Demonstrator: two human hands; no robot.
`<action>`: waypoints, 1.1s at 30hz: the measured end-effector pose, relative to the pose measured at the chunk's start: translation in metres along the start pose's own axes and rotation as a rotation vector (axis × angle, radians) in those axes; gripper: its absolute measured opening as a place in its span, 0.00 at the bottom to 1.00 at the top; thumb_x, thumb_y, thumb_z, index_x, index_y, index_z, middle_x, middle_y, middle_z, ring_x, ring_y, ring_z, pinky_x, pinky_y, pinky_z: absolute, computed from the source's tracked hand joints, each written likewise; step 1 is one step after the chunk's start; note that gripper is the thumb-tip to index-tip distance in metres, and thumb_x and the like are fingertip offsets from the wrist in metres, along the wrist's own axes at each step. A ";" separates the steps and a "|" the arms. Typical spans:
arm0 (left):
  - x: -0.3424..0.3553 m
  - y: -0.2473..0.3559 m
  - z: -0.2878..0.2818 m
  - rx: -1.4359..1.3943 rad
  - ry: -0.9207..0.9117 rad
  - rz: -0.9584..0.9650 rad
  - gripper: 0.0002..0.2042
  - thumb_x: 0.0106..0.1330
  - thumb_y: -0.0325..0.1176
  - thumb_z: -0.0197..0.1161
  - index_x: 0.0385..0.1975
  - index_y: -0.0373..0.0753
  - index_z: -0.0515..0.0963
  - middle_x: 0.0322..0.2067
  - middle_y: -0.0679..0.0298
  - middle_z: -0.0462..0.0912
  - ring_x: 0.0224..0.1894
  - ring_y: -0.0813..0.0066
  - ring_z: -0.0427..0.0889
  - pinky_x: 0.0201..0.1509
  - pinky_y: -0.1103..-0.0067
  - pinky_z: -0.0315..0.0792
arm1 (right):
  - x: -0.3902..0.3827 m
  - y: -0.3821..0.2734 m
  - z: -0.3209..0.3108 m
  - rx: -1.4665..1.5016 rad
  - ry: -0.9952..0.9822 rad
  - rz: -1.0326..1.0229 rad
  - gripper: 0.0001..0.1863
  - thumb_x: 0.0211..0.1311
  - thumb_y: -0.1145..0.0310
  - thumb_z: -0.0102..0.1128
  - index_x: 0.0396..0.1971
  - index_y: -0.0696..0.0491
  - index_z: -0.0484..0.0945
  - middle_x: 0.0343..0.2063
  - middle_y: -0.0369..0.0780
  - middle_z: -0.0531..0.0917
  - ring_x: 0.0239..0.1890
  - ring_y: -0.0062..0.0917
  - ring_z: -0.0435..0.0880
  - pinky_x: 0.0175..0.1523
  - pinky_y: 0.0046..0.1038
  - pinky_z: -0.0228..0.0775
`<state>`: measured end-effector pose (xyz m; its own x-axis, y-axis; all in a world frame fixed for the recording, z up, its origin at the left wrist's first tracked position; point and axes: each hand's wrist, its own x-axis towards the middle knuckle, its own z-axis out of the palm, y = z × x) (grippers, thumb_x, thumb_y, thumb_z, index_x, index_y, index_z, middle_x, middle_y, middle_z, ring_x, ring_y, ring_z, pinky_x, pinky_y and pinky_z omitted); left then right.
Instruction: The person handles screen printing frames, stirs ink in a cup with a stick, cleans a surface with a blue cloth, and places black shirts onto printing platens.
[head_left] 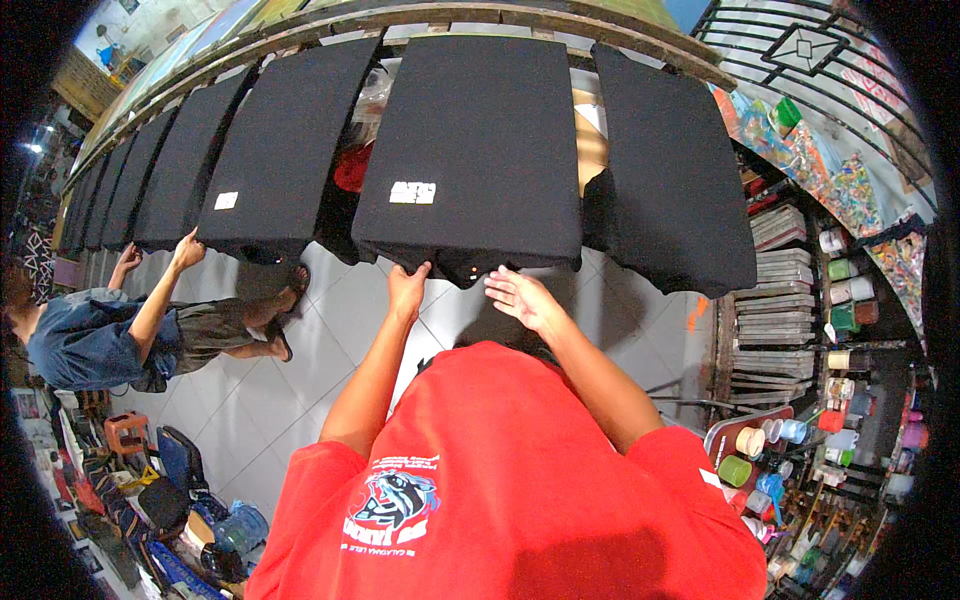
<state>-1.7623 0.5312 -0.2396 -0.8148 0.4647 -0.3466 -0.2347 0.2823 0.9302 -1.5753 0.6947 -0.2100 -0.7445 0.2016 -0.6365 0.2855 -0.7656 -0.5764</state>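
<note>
A black T-shirt [470, 140] lies stretched flat over a board right in front of me, with a small white printed patch [412, 192] near its front edge. The cloth hangs a little over that edge, where small bright spots show on it. My left hand [406, 292] grips the hanging edge, its fingers partly hidden beneath the cloth. Just right of the hanging middle, my right hand [524, 298] is held with fingers stretched out, close to the cloth; whether it touches cannot be made out.
More black shirts on boards run along the row, one at right [675, 170] and several leftward [285, 140]. A co-worker [100, 330] reaches to the row at left. Stacked frames [775, 320] and paint tubs [740, 470] stand at right. An orange stool [127, 434] is at lower left.
</note>
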 end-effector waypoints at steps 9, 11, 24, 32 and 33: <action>-0.056 0.011 -0.021 -0.273 -0.051 -0.087 0.06 0.62 0.30 0.54 0.37 0.40 0.73 0.34 0.68 0.79 0.34 0.78 0.76 0.41 0.77 0.69 | 0.025 0.007 0.046 0.475 0.104 -0.208 0.31 0.53 0.58 0.64 0.48 0.63 0.62 0.49 0.46 0.70 0.51 0.34 0.71 0.55 0.35 0.65; -0.067 0.020 -0.029 -0.267 -0.100 -0.075 0.08 0.63 0.29 0.52 0.40 0.41 0.73 0.36 0.69 0.79 0.35 0.79 0.76 0.43 0.77 0.69 | 0.026 0.009 0.046 0.538 0.159 -0.178 0.26 0.54 0.59 0.64 0.43 0.61 0.65 0.44 0.45 0.71 0.46 0.32 0.74 0.51 0.32 0.68; -0.117 0.113 -0.057 -0.293 -0.091 0.312 0.15 0.62 0.25 0.52 0.48 0.30 0.70 0.44 0.63 0.77 0.46 0.77 0.73 0.54 0.78 0.63 | -0.089 -0.067 0.141 0.635 -0.149 -0.454 0.07 0.58 0.66 0.59 0.30 0.51 0.71 0.28 0.38 0.75 0.34 0.26 0.75 0.44 0.28 0.68; -0.170 0.063 -0.075 -0.197 -0.132 0.102 0.15 0.60 0.21 0.54 0.47 0.33 0.71 0.40 0.67 0.78 0.40 0.81 0.74 0.47 0.81 0.67 | -0.104 0.011 0.075 -0.147 0.039 -0.394 0.20 0.56 0.67 0.60 0.45 0.62 0.70 0.39 0.41 0.77 0.38 0.27 0.77 0.49 0.29 0.68; -0.173 0.058 -0.072 -0.332 -0.174 0.091 0.16 0.59 0.19 0.53 0.49 0.34 0.68 0.38 0.66 0.77 0.36 0.83 0.74 0.45 0.82 0.67 | -0.102 0.019 0.074 -0.502 0.054 -0.543 0.22 0.55 0.65 0.60 0.45 0.64 0.70 0.41 0.45 0.77 0.40 0.30 0.78 0.49 0.27 0.67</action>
<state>-1.6727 0.4070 -0.1166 -0.7447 0.6189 -0.2499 -0.3478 -0.0404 0.9367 -1.5387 0.6144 -0.1174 -0.8322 0.5122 -0.2124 0.1374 -0.1807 -0.9739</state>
